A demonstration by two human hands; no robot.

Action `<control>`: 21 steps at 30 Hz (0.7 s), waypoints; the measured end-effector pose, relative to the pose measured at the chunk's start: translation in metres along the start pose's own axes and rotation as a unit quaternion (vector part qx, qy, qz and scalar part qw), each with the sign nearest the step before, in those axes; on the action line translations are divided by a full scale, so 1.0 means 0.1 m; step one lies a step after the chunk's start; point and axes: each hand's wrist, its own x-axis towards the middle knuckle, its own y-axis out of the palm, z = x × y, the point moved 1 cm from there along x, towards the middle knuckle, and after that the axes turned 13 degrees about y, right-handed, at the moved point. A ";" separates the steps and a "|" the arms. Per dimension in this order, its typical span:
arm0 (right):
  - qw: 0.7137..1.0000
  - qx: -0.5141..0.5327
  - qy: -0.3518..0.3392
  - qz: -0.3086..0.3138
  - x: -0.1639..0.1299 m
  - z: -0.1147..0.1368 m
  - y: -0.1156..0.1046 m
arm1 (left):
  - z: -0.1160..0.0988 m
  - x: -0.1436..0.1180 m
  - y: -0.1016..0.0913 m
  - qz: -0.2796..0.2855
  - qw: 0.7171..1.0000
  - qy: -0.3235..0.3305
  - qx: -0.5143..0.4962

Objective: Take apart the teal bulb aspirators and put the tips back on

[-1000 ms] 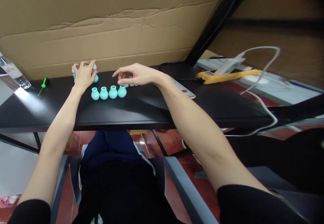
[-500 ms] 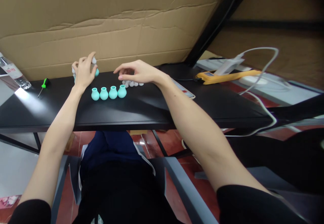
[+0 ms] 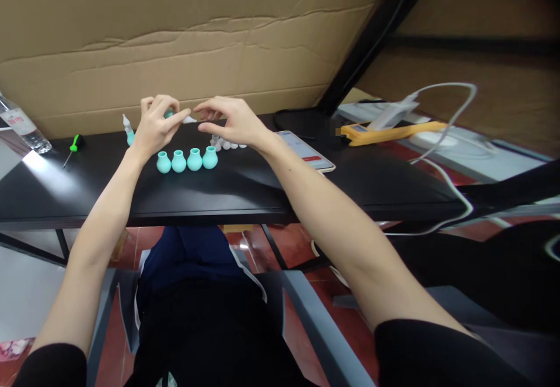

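Note:
My left hand (image 3: 156,125) is closed on a bulb syringe (image 3: 169,113), its teal bulb partly covered by the fingers and its white tip pointing right. Just to the right of that tip, my right hand (image 3: 230,118) hovers with thumb and fingers apart, holding nothing. Below the hands stands a row of several teal bulbs (image 3: 195,160), mouths up. Small whitish translucent pieces (image 3: 224,144) lie in a cluster under my right hand. Left of my left hand, another bulb syringe (image 3: 130,132) stands upright with a white tip, partly hidden.
A phone (image 3: 306,151) lies right of the whitish pieces on the black table (image 3: 210,197). A green-handled screwdriver (image 3: 74,147) and a water bottle (image 3: 24,126) are at the left. Cardboard (image 3: 196,55) walls the back. A yellow device (image 3: 389,133) and white cable (image 3: 455,183) are at the right.
My left hand has moved right and turned, bringing the bulb syringe's white tip toward my right hand. The standing syringe at the left shows more now. My right hand has shifted slightly left and up.

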 end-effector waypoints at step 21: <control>0.998 0.045 0.003 -0.033 0.02 0.12 0.13 | -0.01 0.05 0.05 -0.015 0.996 0.090 -0.019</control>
